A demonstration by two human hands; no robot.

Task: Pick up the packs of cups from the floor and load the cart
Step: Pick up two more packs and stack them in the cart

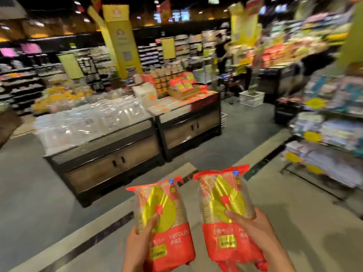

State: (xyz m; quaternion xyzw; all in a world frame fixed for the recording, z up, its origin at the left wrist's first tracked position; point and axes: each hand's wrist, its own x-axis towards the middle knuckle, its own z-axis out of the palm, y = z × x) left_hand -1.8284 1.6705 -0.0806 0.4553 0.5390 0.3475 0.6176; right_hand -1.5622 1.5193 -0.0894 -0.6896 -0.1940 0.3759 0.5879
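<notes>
Packs of cups are held up in front of the camera, one in each of the two hands, near the bottom of the view and above the grey floor (pixel 49 193). The left pack (pixel 165 220) is gripped by the left hand (pixel 140 240), whose fingers are closed around its lower left edge with the thumb laid on the gold leaf print. The right pack (pixel 225 209) is clasped by the right hand (pixel 253 230) from the right side, thumb pressed across its front. Both packs are held lengthwise, their long axes running from near to far, with the red bottom ends toward the person and the crimped red top ends pointing away. The two packs lie side by side, just apart, the right one reaching slightly farther. Beyond them a dark display bench (pixel 110 161) loaded with clear plastic packages is seen, and shelves (pixel 334 134) stand at the right.
</notes>
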